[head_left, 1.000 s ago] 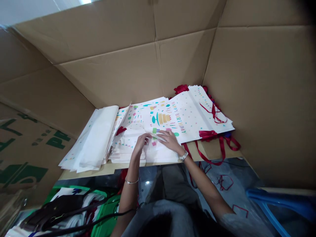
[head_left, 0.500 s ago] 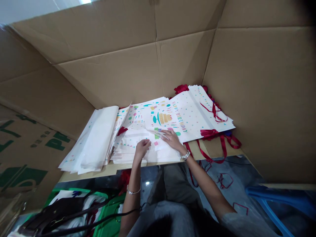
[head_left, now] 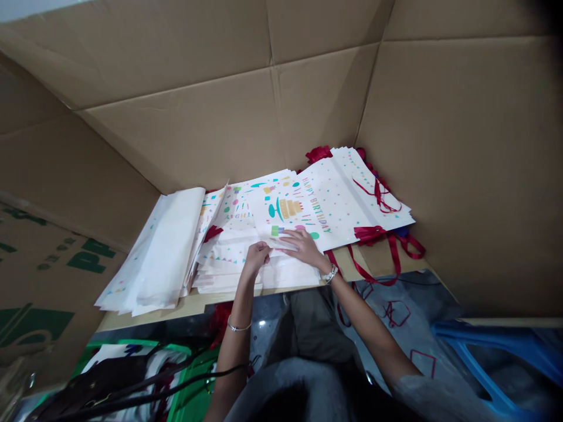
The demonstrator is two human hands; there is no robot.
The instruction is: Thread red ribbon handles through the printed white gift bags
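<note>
White gift bags printed with a birthday cake and "HAPPY BIRTHDAY" (head_left: 314,199) lie flat in overlapping piles on the table. Over the near part of the middle pile, my left hand (head_left: 257,257) is closed in a pinch by a bag's edge; what its fingertips hold is hidden. My right hand (head_left: 302,247) rests on the same bag, fingers stretched toward the left hand. Dark red ribbon (head_left: 372,235) hangs from the bags on the right, and a red ribbon piece (head_left: 213,233) lies left of my hands. Folded whitish sheets (head_left: 169,252) cover the left pile.
Tall cardboard walls (head_left: 211,129) close in the table's back and sides. Below the front edge on the left stands a green crate (head_left: 193,375) with a dark bag (head_left: 101,372) on it. A blue plastic stool (head_left: 484,351) is at lower right. Red ribbon loops (head_left: 396,313) lie on the floor.
My left hand has moved slightly right, closer to the right hand's fingertips. The raised bag edge under my right hand now lies flatter. The view has shifted a little.
</note>
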